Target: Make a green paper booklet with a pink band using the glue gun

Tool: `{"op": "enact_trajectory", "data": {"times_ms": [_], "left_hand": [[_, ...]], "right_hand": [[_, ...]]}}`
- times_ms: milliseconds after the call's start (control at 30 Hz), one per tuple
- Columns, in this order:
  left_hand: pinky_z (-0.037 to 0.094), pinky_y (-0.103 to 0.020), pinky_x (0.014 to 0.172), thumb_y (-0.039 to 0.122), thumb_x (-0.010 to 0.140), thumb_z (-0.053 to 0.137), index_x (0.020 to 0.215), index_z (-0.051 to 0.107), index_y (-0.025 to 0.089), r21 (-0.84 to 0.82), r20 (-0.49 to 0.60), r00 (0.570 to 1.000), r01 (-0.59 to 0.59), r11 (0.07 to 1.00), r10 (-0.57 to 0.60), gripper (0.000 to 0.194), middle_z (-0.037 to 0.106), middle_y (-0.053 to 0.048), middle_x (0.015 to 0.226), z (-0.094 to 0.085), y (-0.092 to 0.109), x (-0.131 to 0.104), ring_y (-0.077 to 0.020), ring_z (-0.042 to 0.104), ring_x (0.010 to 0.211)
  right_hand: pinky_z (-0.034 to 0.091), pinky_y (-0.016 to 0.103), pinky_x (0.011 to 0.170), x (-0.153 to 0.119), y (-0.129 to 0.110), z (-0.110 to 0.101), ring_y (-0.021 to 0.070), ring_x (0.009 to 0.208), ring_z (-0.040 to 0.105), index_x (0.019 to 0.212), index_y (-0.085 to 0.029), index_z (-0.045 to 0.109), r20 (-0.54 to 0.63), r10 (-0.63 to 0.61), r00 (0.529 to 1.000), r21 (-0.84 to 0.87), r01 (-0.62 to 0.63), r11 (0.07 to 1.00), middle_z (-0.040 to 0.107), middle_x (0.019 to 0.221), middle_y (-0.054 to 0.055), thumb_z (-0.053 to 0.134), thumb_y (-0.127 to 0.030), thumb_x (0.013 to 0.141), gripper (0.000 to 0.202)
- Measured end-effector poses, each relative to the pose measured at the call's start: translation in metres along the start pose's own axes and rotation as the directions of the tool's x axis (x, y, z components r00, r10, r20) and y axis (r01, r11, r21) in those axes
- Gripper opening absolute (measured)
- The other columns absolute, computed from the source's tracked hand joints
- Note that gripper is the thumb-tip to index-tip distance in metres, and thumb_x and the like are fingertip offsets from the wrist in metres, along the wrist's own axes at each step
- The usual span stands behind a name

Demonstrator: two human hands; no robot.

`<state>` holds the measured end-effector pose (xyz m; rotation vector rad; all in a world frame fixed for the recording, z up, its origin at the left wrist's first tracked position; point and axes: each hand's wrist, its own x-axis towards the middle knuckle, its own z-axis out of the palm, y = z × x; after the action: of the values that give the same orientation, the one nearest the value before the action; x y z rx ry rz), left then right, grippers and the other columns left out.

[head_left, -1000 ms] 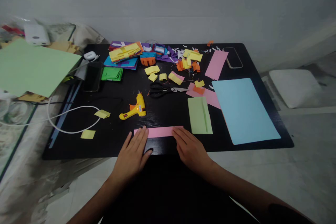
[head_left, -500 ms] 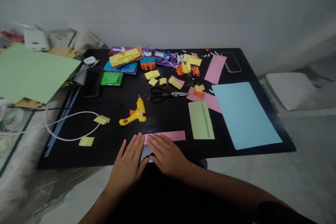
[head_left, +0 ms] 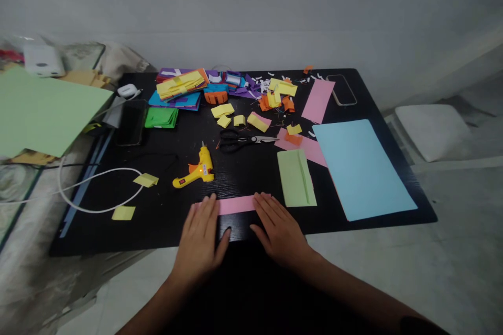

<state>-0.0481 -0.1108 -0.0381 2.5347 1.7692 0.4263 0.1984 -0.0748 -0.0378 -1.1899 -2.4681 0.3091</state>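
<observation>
Head view: pink strip (head_left: 236,205) flat on black table (head_left: 157,220), near edge; left hand (head_left: 199,238) on its left end, right hand (head_left: 280,230) on its right, middle bare between; both palm-down, fingers extended, thumbs apart; yellow glue gun (head_left: 198,170) beyond left hand.

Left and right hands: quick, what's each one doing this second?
Left hand: open, palm down, fingers on the pink strip.
Right hand: open, fingers on the strip's other end.
</observation>
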Motion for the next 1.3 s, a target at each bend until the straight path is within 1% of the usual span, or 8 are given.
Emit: {"op": "enact_trajectory", "data": {"times_ms": [133, 233, 400, 633, 800, 1000, 1133, 1300], "left_hand": [[0.046, -0.051, 0.12, 0.032, 0.105, 0.049, 0.163, 0.035, 0.009, -0.095, 0.009, 0.989, -0.148, 0.984, 0.15, 0.064, 0.057, -0.019, 0.158, 0.016, 0.019, 0.015, -0.0327, 0.056, 0.146], [0.047, -0.05, 0.119, 0.033, 0.105, 0.05, 0.156, 0.047, 0.01, -0.098, 0.008, 0.988, -0.153, 0.983, 0.154, 0.056, 0.06, -0.017, 0.155, 0.022, 0.022, 0.016, -0.033, 0.058, 0.144], [0.05, -0.046, 0.116, 0.033, 0.106, 0.05, 0.157, 0.047, 0.014, -0.071, 0.038, 0.997, -0.069, 0.995, 0.072, 0.055, 0.063, -0.014, 0.153, 0.01, 0.002, 0.001, -0.0313, 0.059, 0.142], [0.048, -0.056, 0.114, 0.04, 0.104, 0.054, 0.163, 0.036, 0.013, -0.019, -0.006, 0.997, 0.074, 0.997, -0.074, 0.067, 0.059, -0.022, 0.154, -0.011, -0.048, -0.019, -0.0388, 0.056, 0.142], [0.048, -0.051, 0.109, 0.038, 0.105, 0.053, 0.16, 0.041, 0.014, -0.018, -0.002, 1.0, 0.008, 1.0, -0.008, 0.061, 0.061, -0.018, 0.153, -0.009, -0.036, -0.013, -0.0371, 0.058, 0.139], [0.045, -0.047, 0.109, 0.035, 0.104, 0.056, 0.149, 0.056, 0.013, -0.084, -0.014, 0.996, -0.084, 0.993, 0.083, 0.05, 0.065, -0.016, 0.149, 0.001, -0.011, 0.003, -0.0346, 0.06, 0.136], [0.045, -0.044, 0.109, 0.034, 0.105, 0.054, 0.15, 0.057, 0.015, -0.118, -0.002, 0.997, -0.078, 0.99, 0.078, 0.048, 0.066, -0.013, 0.149, 0.002, -0.014, 0.004, -0.0316, 0.061, 0.135], [0.048, -0.044, 0.108, 0.033, 0.104, 0.057, 0.149, 0.059, 0.018, -0.15, 0.023, 0.999, -0.039, 0.988, 0.043, 0.047, 0.066, -0.012, 0.149, 0.001, -0.016, 0.001, -0.0316, 0.062, 0.136]], "right_hand": [[0.052, 0.052, 0.119, 0.001, 0.001, -0.001, 0.0337, 0.145, 0.057, 0.156, -0.003, 0.05, 0.005, -0.018, 1.0, -0.022, 0.018, 1.0, 0.057, 0.156, 0.022, 0.053, -0.027, 0.106, 0.055], [0.053, 0.052, 0.119, 0.002, 0.004, -0.004, 0.0315, 0.145, 0.057, 0.157, -0.006, 0.049, 0.02, -0.027, 0.999, -0.027, 0.027, 0.999, 0.057, 0.156, 0.019, 0.051, -0.024, 0.106, 0.054], [0.053, 0.052, 0.119, 0.0, 0.008, -0.007, 0.029, 0.144, 0.059, 0.153, -0.009, 0.054, 0.022, 0.002, 1.0, -0.022, -0.002, 1.0, 0.06, 0.154, 0.015, 0.05, -0.023, 0.107, 0.048], [0.054, 0.053, 0.116, 0.003, 0.007, -0.014, 0.0306, 0.134, 0.066, 0.141, -0.008, 0.063, -0.05, 0.038, 0.998, -0.007, -0.039, 0.999, 0.07, 0.143, 0.017, 0.054, -0.026, 0.107, 0.039], [0.059, 0.042, 0.091, 0.032, -0.013, -0.013, 0.025, 0.096, 0.071, 0.107, -0.014, 0.073, -0.224, 0.153, 0.963, 0.139, -0.124, 0.982, 0.078, 0.104, 0.013, 0.058, -0.016, 0.103, 0.016], [0.052, 0.034, 0.078, 0.068, -0.035, 0.015, 0.0229, 0.084, 0.068, 0.094, -0.018, 0.068, 0.014, 0.163, 0.987, 0.112, -0.163, 0.98, 0.073, 0.088, 0.007, 0.055, -0.018, 0.105, 0.017], [0.046, 0.034, 0.071, 0.078, -0.033, 0.021, 0.0235, 0.08, 0.069, 0.088, -0.019, 0.065, 0.112, 0.264, 0.958, -0.009, -0.265, 0.964, 0.073, 0.084, 0.007, 0.055, -0.023, 0.106, 0.02], [0.04, 0.03, 0.067, 0.079, -0.024, 0.011, 0.0207, 0.077, 0.07, 0.091, -0.021, 0.063, 0.209, 0.408, 0.889, 0.025, -0.422, 0.906, 0.075, 0.083, 0.004, 0.056, -0.022, 0.105, 0.015]]}}
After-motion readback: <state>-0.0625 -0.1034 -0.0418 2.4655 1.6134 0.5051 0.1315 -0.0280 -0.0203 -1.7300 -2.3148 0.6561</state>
